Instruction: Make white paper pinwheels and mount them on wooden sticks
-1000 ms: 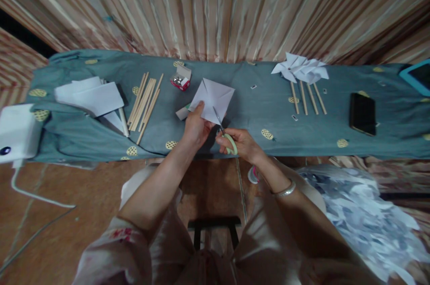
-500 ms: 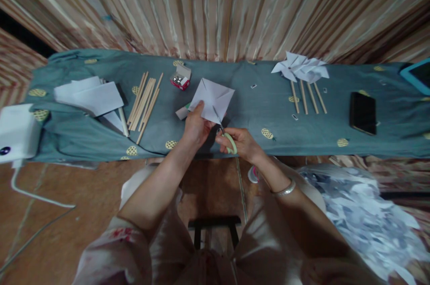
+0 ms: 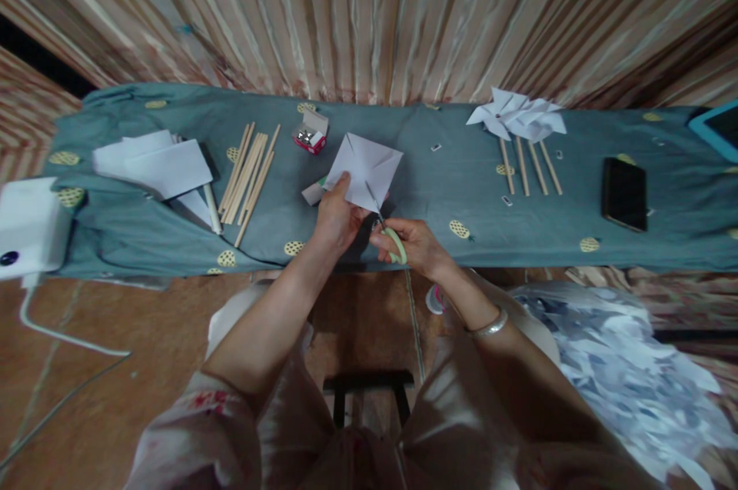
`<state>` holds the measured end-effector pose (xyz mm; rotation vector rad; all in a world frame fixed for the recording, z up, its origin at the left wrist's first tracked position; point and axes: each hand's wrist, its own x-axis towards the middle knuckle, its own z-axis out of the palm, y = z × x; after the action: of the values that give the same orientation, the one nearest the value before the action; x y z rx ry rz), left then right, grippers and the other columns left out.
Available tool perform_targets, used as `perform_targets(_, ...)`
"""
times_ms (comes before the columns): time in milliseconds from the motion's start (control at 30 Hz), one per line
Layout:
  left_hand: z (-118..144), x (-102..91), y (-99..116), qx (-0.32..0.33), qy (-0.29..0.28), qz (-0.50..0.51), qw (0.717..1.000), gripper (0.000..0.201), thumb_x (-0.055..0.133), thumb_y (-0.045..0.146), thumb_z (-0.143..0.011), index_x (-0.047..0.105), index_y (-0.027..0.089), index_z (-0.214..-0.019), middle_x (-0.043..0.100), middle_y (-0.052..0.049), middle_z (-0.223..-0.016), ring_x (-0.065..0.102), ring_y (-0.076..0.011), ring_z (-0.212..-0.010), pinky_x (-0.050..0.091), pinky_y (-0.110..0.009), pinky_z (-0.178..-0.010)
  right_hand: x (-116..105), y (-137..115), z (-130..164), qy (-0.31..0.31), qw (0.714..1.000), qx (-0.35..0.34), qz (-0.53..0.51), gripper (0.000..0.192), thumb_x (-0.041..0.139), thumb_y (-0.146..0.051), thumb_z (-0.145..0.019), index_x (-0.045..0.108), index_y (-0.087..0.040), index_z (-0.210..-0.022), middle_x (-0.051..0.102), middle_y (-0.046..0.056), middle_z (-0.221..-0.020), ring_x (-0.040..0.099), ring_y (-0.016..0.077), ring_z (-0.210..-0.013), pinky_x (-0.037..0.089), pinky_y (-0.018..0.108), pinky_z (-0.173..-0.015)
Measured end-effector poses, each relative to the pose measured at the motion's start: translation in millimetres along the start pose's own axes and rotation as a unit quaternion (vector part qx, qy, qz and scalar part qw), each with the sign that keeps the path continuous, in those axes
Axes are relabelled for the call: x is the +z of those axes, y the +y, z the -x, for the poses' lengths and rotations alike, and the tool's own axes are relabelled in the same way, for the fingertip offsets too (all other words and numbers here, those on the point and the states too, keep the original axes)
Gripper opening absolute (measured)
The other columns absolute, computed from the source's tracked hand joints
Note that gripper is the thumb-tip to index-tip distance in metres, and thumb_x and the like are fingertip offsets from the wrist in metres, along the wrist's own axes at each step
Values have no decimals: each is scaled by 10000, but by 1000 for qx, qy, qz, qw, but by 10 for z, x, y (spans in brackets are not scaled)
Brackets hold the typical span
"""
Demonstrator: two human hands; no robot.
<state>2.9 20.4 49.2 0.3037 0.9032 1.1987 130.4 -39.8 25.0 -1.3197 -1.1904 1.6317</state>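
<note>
The right hand (image 3: 416, 245) is closed through the pale green handles of a pair of scissors (image 3: 387, 231), whose blades run up and to the left from the hand, along a diagonal, with the tips entered into the lower corner of a creased white paper square (image 3: 367, 161). The left hand (image 3: 335, 218) is closed in a pinch on the lower left edge of that square, thumb on top, and holds it tilted just above the cloth, directly beside the blades. The square therefore lies forward of both hands, slightly nearer the left hand, and the scissors' long axis points toward its centre along a crease. Both hands work over a table covered with a grey-green cloth (image 3: 438, 190). Left of the hands lie a bundle of wooden sticks (image 3: 249, 173) and a stack of white sheets (image 3: 158, 167); a small red box (image 3: 310, 136) stands just behind the square. To the right lie finished paper pinwheels (image 3: 516, 119) on sticks and a dark phone (image 3: 623, 194). A striped curtain (image 3: 369, 13) hangs behind the table.
</note>
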Motion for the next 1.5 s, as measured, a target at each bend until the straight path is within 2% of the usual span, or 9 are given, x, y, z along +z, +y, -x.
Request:
perform_targets(133, 7, 2, 5, -9, -11, -4, 1000, 257, 427, 233, -999, 643, 157, -1117, 764, -68, -939, 720, -211, -1007, 585, -336, -898, 19, -27, 12, 6, 1000, 7, 3, 464, 823, -592, -591, 648, -184, -727, 610, -45, -525, 547, 81, -482, 432, 197, -492)
perform_targets(300, 20, 17, 10, -10, -8, -17, 1000, 282, 397, 235, -1007, 658, 149, -1069, 758, -77, -956, 728, -202, -977, 588, -308, -865, 23, -22, 10, 4, 1000, 14, -4, 477, 823, -602, -582, 646, -187, -735, 595, -51, -535, 561, 85, -499, 443, 201, -505)
perform_targets(767, 12, 4, 1, -1, -3, -9, 1000, 260, 425, 220, -1000, 662, 148, -1081, 760, -75, -886, 731, -226, -979, 578, -357, -914, 6, -10, 6, 4, 1000, -6, 12, 459, 814, -600, -603, 639, -190, -710, 595, -50, -515, 545, 81, -479, 429, 200, -490)
perform_targets(1000, 16, 6, 10, -6, 4, 3, 1000, 232, 439, 224, -1000, 664, 169, -1008, 757, -63, -944, 729, -198, -960, 569, -320, -905, 17, -5, -8, 14, 1000, -6, 17, 462, 821, -597, -589, 643, -188, -707, 586, -52, -495, 534, 79, -460, 419, 198, -476)
perform_targets(1233, -51, -5, -3, 11, 22, 30, 999, 201, 475, 180, -978, 661, 160, -1053, 744, -22, -805, 730, -171, -852, 571, -321, -915, 19, 24, -10, 15, 1000, 3, 22, 454, 820, -581, -591, 654, -190, -749, 604, -48, -535, 588, 99, -496, 466, 213, -503)
perform_targets(1367, -93, -26, 5, 30, 33, 42, 998, 205, 487, 152, -968, 660, 141, -1077, 747, -21, -829, 727, -158, -854, 544, -310, -958, -23, 74, 22, 14, 999, 4, 53, 476, 832, -563, -590, 679, -190, -843, 658, -24, -603, 638, 134, -553, 504, 244, -547)
perform_targets(1500, -102, -24, 61, 47, 23, 45, 998, 230, 472, 166, -979, 659, 151, -1111, 758, -34, -901, 723, -172, -941, 535, -325, -980, -91, 119, 67, -1, 989, -33, 145, 449, 784, -559, -685, 682, -175, -894, 619, -39, -569, 569, 114, -514, 403, 225, -489)
